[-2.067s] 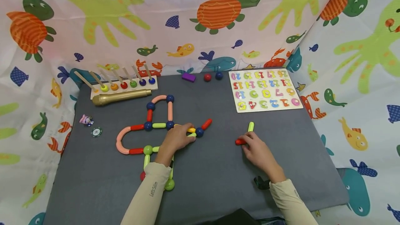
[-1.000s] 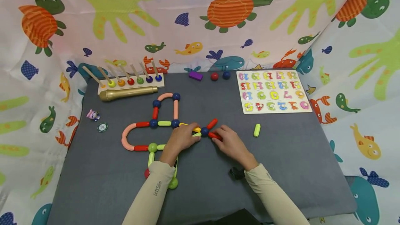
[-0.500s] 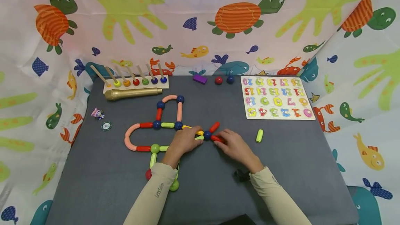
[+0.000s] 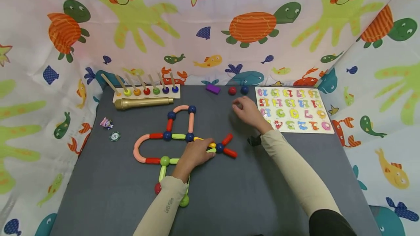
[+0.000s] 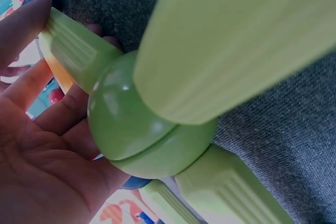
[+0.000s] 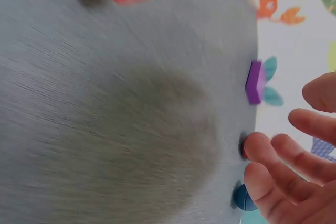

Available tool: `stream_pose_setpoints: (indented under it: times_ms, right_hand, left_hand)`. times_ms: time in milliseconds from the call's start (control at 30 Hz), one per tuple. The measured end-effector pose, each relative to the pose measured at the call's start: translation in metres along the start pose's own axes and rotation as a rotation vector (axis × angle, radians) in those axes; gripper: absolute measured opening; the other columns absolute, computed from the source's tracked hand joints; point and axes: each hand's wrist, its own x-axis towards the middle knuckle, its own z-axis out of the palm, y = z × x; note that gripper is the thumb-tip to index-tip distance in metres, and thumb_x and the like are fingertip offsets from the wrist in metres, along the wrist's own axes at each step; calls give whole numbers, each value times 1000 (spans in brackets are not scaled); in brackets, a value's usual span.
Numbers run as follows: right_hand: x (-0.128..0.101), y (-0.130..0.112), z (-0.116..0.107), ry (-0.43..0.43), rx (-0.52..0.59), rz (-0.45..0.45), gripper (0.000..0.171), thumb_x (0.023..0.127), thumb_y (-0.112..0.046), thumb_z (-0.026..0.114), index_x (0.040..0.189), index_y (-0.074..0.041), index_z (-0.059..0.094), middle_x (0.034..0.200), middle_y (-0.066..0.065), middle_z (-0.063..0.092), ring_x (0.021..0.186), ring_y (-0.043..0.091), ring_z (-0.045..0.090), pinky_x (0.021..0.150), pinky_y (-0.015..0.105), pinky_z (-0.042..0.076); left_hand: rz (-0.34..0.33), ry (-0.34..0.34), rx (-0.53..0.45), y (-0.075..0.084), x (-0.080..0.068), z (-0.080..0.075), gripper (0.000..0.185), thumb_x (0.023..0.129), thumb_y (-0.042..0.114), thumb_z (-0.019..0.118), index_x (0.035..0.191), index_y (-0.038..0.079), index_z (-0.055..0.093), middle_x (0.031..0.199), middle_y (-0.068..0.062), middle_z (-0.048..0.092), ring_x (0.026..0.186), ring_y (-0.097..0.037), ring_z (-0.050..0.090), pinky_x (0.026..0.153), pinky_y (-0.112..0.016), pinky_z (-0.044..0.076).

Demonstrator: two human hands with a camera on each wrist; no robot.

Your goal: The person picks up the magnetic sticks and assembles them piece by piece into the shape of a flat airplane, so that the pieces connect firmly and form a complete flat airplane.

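Observation:
My left hand (image 4: 196, 152) pinches a light green magnetic rod (image 5: 79, 48) next to a yellow rod (image 4: 212, 145), in a figure of rods and balls lying on the grey table. A dark blue ball (image 4: 220, 148) at the figure's right end carries two red rods (image 4: 230, 153) spread in a V. In the left wrist view a green ball (image 5: 142, 124) joins several light green rods close to the palm. My right hand (image 4: 248, 112) is above the table with loosely bent fingers and holds nothing. Beyond its fingertips lie a red ball (image 4: 232, 90) and a blue ball (image 4: 244, 90).
A number puzzle board (image 4: 315, 128) lies at the back right, partly behind the right hand. Near the back edge is a purple block (image 4: 213, 89). At the back left are a peg board (image 4: 178, 94) and a gold microphone (image 4: 144, 103). A figurine (image 4: 106, 123) and poker chip (image 4: 115, 136) sit left.
My right hand brought a red rod to the blue ball, let go of it and moved away toward the back. The left hand kept its grip. The loose green rod is now hidden behind the right arm.

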Motion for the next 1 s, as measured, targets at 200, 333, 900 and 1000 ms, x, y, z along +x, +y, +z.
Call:
stream_pose_setpoints:
  times_ms: [200,333,900,1000]
  right_hand:
    - [41,12,4,-115,-100,83,45,106,-12,57,147,8,54,153,32,41,130,48,54,113,58,41]
    - [58,22,14,-168,-190,50,56,106,-11,55,158,5,43,165,31,26,138,51,50,117,59,38]
    - [38,35,27,-44,-233,109,38,98,2,55,134,13,61,130,38,51,108,52,60,100,60,48]
    - [31,37,22,13,-160,137,37,100,0,57,135,13,62,128,38,49,105,50,59,96,59,50]
  left_hand:
    - [-1,-15,-2,-2,-1,3,44,100,30,79,140,18,68,123,-9,74,104,-31,70,95,-54,53]
    - [-5,-22,2,-3,0,2,44,100,31,79,140,18,68,124,-7,74,105,-30,70,97,-54,53]
    - [15,-24,8,-1,-1,1,44,100,31,79,140,18,68,121,-7,75,101,-28,70,95,-52,53]
    - [8,-24,-3,-4,-1,0,44,100,31,79,141,18,67,123,-6,75,101,-28,70,95,-52,53]
